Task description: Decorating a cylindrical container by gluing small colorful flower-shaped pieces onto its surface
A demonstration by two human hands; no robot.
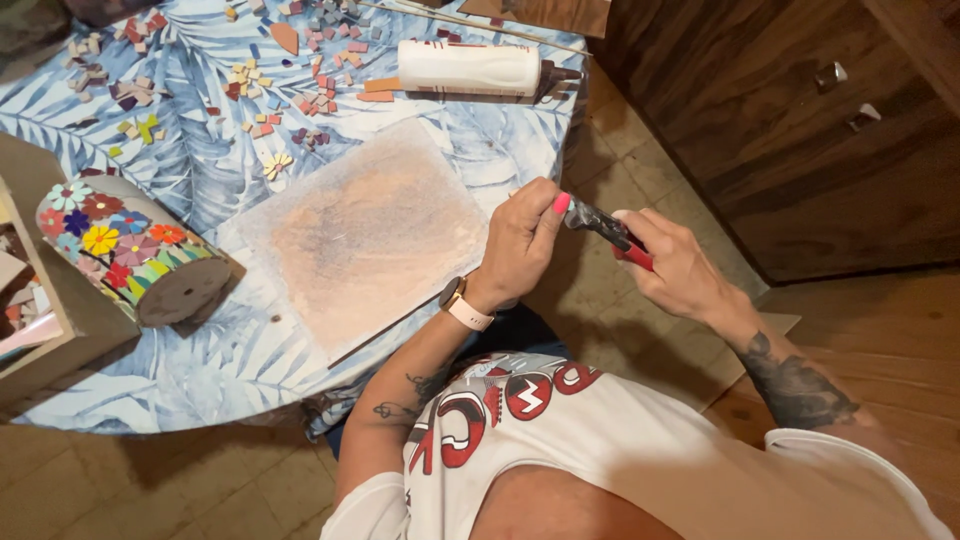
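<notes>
At nine o'clock on the worktop [230, 370], which wears a blue and white leaf-print cloth, a flowerpot [135, 255] lies on its side, its wall covered in mosaic flowers of many colours and its grey base turned toward four o'clock. Just beside it, at the far left edge, stands a plain box [50, 300]. From ten to twelve o'clock, loose tile pieces [290, 70] in pink, yellow and purple lie scattered over the cloth. At the middle rests a flat, dusty pink-brown board [365, 230], bare on top. At one o'clock a white tube [470, 68] with a dark nozzle lies on its side, well apart from the hands. The left hand [520, 240], with a pale-strapped watch at the wrist and a pink thumbnail, hovers off the board's right edge, its fingers pinched together on something too small to tell at the nippers' tip. The nippers [605, 228], dark-jawed with red handles, sit at the middle right, past the worktop's edge and over the tiled floor. The right hand [680, 265] is wrapped tight around their handles. Dark wooden cabinets [790, 130] stand at two o'clock.
</notes>
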